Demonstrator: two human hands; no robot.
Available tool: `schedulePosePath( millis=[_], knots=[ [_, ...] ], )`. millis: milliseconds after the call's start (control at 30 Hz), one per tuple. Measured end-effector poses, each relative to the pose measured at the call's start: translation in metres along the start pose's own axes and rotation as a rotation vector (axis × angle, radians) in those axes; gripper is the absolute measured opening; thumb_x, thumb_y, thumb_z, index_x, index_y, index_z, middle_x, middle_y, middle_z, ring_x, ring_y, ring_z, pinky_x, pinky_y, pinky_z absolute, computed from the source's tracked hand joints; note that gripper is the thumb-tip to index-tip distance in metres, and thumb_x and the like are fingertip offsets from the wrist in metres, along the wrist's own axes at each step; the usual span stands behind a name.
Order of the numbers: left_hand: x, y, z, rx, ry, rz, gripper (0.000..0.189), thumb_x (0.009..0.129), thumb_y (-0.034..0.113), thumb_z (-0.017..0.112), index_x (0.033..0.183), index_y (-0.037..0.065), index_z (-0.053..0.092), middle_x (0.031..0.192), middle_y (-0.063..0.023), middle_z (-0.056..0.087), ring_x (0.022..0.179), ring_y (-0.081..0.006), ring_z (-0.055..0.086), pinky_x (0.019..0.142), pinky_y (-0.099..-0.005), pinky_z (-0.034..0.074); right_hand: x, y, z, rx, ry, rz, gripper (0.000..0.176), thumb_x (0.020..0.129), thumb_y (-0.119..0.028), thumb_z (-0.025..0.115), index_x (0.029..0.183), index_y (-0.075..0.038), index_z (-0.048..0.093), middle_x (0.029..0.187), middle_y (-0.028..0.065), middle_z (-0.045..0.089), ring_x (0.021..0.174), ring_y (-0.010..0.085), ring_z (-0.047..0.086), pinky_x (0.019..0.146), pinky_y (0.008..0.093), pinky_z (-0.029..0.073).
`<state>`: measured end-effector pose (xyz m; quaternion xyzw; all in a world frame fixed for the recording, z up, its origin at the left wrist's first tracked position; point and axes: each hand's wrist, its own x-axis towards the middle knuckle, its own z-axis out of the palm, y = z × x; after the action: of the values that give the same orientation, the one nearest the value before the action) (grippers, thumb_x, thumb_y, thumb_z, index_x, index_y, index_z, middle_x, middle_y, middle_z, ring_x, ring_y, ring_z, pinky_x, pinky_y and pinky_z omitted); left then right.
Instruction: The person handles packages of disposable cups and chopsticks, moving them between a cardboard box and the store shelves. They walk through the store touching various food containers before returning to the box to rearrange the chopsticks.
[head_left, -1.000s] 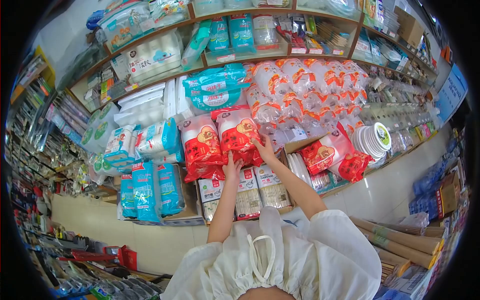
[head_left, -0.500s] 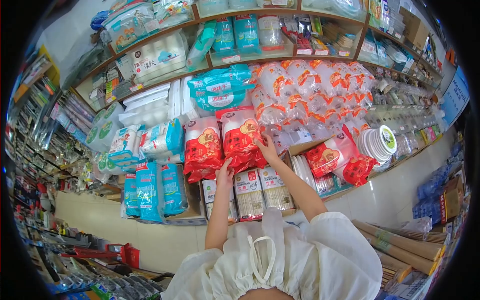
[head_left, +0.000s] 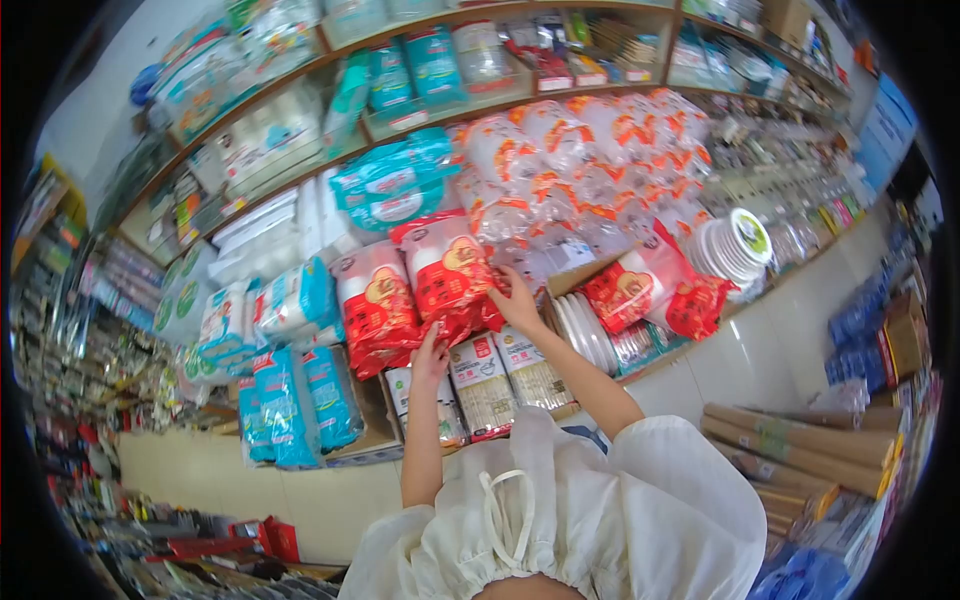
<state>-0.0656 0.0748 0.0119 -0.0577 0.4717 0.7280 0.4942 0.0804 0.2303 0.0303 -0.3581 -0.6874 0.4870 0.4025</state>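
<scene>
Two red and white plastic packages lie side by side on the display. My left hand touches the lower edge of the right-hand red package, close to the second red package. On that package's right side rests my right hand, its fingers curved against the wrapping. Both hands have their fingers on the red plastic, and the fingertips are partly hidden by it. Just below the hands stand packs of bamboo chopsticks in a box.
Blue packages stand at the left. A teal package lies behind the red ones. To the right are orange and clear bags, another red package and stacked white lids or bowls. Shelves run behind.
The view has tilted and shifted, so the shelves and goods appear further left and slanted. Both hands remain at the same red package.
</scene>
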Motion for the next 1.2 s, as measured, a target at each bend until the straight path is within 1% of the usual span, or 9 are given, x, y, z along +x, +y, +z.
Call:
schedulePosePath(
  millis=[267, 433, 567, 600, 733, 833, 967, 1100, 1200],
  knots=[
    [-0.03, -0.018, -0.009, 0.006, -0.165, -0.002, 0.019, 0.08, 0.015, 0.065, 0.097, 0.01, 0.058, 0.092, -0.0001, 0.058, 0.085, -0.012, 0.053, 0.068, -0.026, 0.042, -0.061, -0.056, -0.116, 0.135, -0.072, -0.008, 0.041, 0.079, -0.006, 0.056, 0.119, -0.005, 0.046, 0.107, 0.0088, 0.055, 0.092, 0.0157, 0.055, 0.079, 0.0294, 0.046],
    [-0.064, -0.05, -0.035, 0.132, -0.191, -0.037, 0.032, 0.08, 0.015, 0.064, 0.109, 0.009, 0.051, 0.095, 0.0004, 0.054, 0.086, -0.0115, 0.051, 0.072, -0.0263, 0.041, -0.078, -0.043, -0.214, -0.093, 0.357, -0.013, 0.032, 0.081, -0.004, 0.056, 0.111, 0.0, 0.048, 0.103, 0.0098, 0.057, 0.086, 0.0167, 0.057, 0.068, 0.0261, 0.049],
    [-0.084, -0.069, -0.038, 0.238, -0.131, -0.135, 0.041, 0.079, 0.014, 0.064, 0.114, 0.007, 0.046, 0.097, -0.0011, 0.052, 0.087, -0.0129, 0.05, 0.073, -0.0263, 0.041, -0.092, 0.002, -0.262, -0.308, 0.5, 0.383, 0.05, 0.077, -0.025, 0.065, 0.109, 0.007, 0.043, 0.095, 0.0168, 0.057, 0.077, 0.0186, 0.06, 0.067, 0.0294, 0.05],
    [-0.09, -0.072, -0.034, 0.242, -0.116, -0.151, 0.042, 0.078, 0.014, 0.065, 0.115, 0.007, 0.045, 0.097, -0.0015, 0.052, 0.087, -0.0132, 0.05, 0.073, -0.0264, 0.041, -0.093, 0.024, -0.268, -0.415, 0.47, 0.535, 0.056, 0.076, -0.031, 0.068, 0.108, 0.008, 0.042, 0.093, 0.0179, 0.057, 0.076, 0.0193, 0.06, 0.067, 0.0305, 0.051],
    [-0.09, -0.077, -0.003, 0.222, -0.157, -0.123, 0.041, 0.079, 0.015, 0.064, 0.114, 0.006, 0.045, 0.099, -0.0029, 0.053, 0.09, -0.0145, 0.05, 0.075, -0.0279, 0.041, -0.067, 0.054, -0.267, 0.137, 0.299, 0.828, 0.071, 0.069, -0.041, 0.073, 0.11, 0.007, 0.042, 0.093, 0.0168, 0.058, 0.081, 0.0231, 0.06, 0.062, 0.0377, 0.051],
    [-0.079, -0.081, 0.019, 0.22, -0.189, -0.09, 0.041, 0.079, 0.015, 0.064, 0.114, 0.007, 0.045, 0.1, -0.0034, 0.053, 0.09, -0.015, 0.05, 0.076, -0.0285, 0.04, -0.053, 0.033, -0.246, 0.35, 0.42, 0.733, 0.068, 0.068, -0.038, 0.074, 0.114, 0.002, 0.044, 0.104, 0.0148, 0.057, 0.09, 0.0242, 0.059, 0.07, 0.0367, 0.051],
    [-0.084, -0.092, 0.05, 0.214, -0.238, -0.033, 0.037, 0.079, 0.017, 0.063, 0.112, 0.007, 0.047, 0.1, -0.0022, 0.053, 0.09, -0.0138, 0.049, 0.076, -0.0276, 0.039, -0.032, 0.162, -0.217, 0.146, 0.678, 0.48, 0.058, 0.065, -0.017, 0.078, 0.111, -0.001, 0.048, 0.101, 0.0097, 0.06, 0.085, 0.0187, 0.06, 0.072, 0.0312, 0.051],
    [-0.092, -0.113, 0.06, 0.258, -0.24, -0.037, 0.032, 0.079, 0.014, 0.062, 0.108, 0.009, 0.049, 0.096, -0.0008, 0.054, 0.087, -0.0123, 0.051, 0.074, -0.0265, 0.04, -0.038, 0.136, -0.22, 0.269, 0.659, 0.605, 0.05, 0.065, -0.012, 0.078, 0.104, 0.004, 0.052, 0.094, 0.01, 0.061, 0.075, 0.0166, 0.062, 0.068, 0.03, 0.052],
    [-0.095, -0.132, 0.065, 0.218, -0.289, -0.049, 0.03, 0.08, 0.011, 0.061, 0.107, 0.009, 0.049, 0.093, -0.0009, 0.055, 0.083, -0.0126, 0.053, 0.07, -0.0251, 0.042, -0.054, 0.053, -0.228, 0.394, 0.553, 0.612, 0.041, 0.069, -0.026, 0.076, 0.094, -0.001, 0.056, 0.075, 0.0026, 0.06, 0.051, 0.0102, 0.055, 0.046, 0.0256, 0.045]
  ],
)
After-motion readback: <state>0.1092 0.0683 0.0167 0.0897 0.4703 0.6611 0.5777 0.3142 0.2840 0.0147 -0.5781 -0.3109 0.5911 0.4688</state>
